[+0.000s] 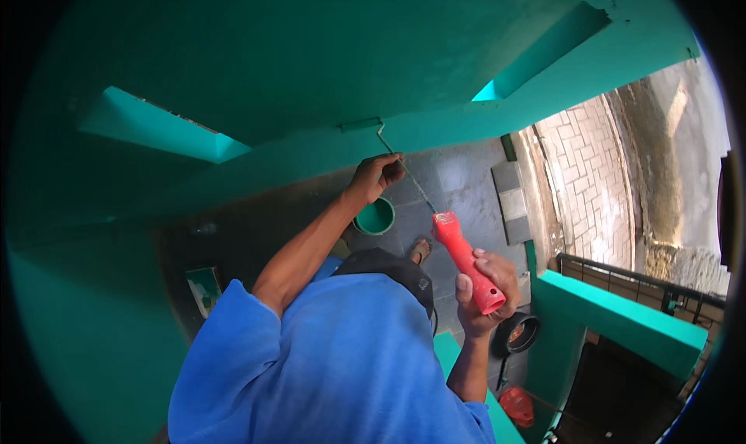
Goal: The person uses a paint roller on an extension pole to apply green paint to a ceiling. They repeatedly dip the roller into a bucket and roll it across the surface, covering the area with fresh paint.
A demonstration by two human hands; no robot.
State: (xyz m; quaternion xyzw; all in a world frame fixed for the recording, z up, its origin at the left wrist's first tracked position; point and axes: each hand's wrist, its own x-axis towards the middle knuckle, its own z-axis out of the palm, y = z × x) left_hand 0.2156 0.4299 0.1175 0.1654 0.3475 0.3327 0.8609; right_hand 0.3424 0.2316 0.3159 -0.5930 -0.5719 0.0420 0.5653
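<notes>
Where the paint roller slants across the middle of the view, its slim head lies at the green wall, though shade hides whether they touch. Next comes the left hand, fingers closed on the thin rod below its bend; farther right, the right hand is wrapped around the lower part of the red handle. It should handle as a light tool, with a stiff rod, a soft head and a hard handle; wet paint could make the rod slippery, so the thick handle seems the surest hold, the rod a steadying one. Among the containers, leftmost is a rectangular box with something pale inside, unclear what. Below the left wrist stands a round bucket, green within, probably paint, its level hard to judge. Beyond the right hand, a black tub holds something brownish, and a red bag hides its contents.
</notes>
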